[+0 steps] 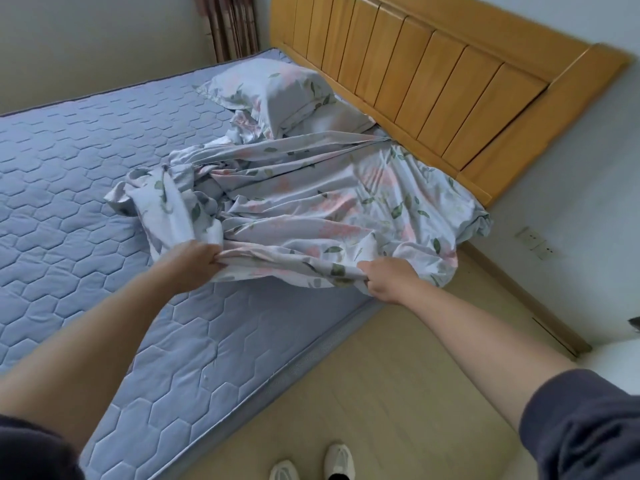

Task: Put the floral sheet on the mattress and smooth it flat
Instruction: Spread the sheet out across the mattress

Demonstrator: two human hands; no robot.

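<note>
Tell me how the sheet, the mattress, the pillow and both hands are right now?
floral sheet, crumpled, only partly spread near the headboard.
mattress, mostly uncovered.
pillow, lying by the headboard.
left hand, gripping the sheet's near edge.
right hand, gripping the sheet's near edge.

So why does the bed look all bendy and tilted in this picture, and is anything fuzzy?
Head view: the wide lens bows the headboard and the mattress edge, so straight lines curve and lean; the light is soft and even, with no glare or hard shadows; the floral sheet looks a little smeared above the right hand that grips it.
</note>
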